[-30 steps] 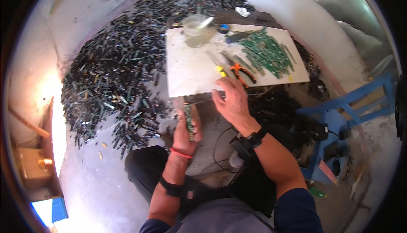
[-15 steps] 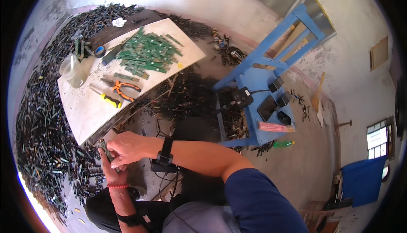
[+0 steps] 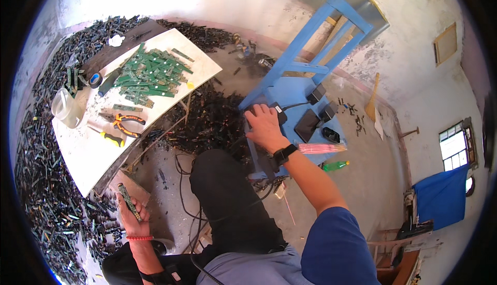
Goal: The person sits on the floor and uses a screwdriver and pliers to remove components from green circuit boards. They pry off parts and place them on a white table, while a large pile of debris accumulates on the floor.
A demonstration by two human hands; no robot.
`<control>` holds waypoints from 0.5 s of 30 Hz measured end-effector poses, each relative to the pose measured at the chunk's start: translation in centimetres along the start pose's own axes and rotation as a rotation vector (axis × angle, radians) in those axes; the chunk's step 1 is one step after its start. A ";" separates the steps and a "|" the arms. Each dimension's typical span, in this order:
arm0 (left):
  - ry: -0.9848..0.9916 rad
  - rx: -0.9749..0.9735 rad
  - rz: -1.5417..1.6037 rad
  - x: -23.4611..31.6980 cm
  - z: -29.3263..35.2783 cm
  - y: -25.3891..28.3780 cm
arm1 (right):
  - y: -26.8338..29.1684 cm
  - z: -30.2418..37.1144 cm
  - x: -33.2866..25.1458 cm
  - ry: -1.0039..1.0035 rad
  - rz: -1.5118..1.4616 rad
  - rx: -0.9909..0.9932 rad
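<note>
A narrow grey-green circuit board strip [image 3: 128, 201] stands tilted in my left hand [image 3: 135, 219], whose fingers are closed round its lower part. A red bead bracelet circles that wrist. Over the front left corner of the blue chair [image 3: 295, 90] lies my right hand [image 3: 266, 128], fingers apart, against a black box [image 3: 280, 113] with a cable. The palm hides what is directly beneath it. On the white table [image 3: 77, 155] are a heap of green circuit board strips [image 3: 152, 72], orange-handled pliers [image 3: 127, 124] and a yellow-handled screwdriver [image 3: 111, 138].
The chair seat also holds black adapters [image 3: 314, 94], a dark flat device [image 3: 308, 125] and a pink bundle of sticks [image 3: 322, 148]. A cloudy plastic jug [image 3: 66, 108] and a tape roll [image 3: 95, 80] stand on the table. Dark scrap strips [image 3: 46, 181] cover the floor; a green bottle [image 3: 336, 166] lies beside the chair.
My right hand has left the strip and swung right to the chair. The left hand keeps the strip, slightly lower. The view has shifted, so table and chair sit further left.
</note>
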State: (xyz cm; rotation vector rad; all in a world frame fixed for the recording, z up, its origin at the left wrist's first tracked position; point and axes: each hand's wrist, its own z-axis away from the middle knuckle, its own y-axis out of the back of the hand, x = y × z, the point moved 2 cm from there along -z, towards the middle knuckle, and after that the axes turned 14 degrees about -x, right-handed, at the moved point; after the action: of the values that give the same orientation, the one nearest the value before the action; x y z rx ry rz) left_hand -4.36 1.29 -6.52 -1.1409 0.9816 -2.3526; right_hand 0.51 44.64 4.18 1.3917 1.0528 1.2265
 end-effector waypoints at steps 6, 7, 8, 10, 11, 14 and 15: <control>0.037 0.015 -0.062 -0.9 -0.4 -0.5 | -3.4 0.9 4.9 0.019 0.078 0.157; 0.043 0.016 -0.067 -1.0 -0.3 -0.6 | -3.2 1.0 5.6 0.017 0.048 0.172; 0.044 0.011 -0.077 -1.0 -0.4 -0.6 | -3.0 1.1 6.5 0.016 0.018 0.186; 0.039 0.006 -0.093 -1.1 -0.3 -0.1 | -2.8 0.9 8.1 -0.058 -0.068 0.171; 0.037 0.017 -0.100 -1.2 -0.3 0.5 | -2.5 0.7 9.0 -0.092 -0.108 0.164; 0.049 0.052 -0.127 -1.7 -0.6 1.1 | -3.2 2.1 13.5 -0.267 -0.156 0.132; 0.054 0.069 -0.135 -1.9 -0.5 0.8 | -3.7 2.9 15.0 -0.333 -0.158 0.119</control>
State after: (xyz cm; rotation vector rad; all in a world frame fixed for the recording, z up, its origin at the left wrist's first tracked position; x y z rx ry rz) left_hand -3.60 2.02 -8.38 -1.1563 0.8588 -2.5142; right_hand 5.14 59.62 2.82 1.5103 0.9906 0.7949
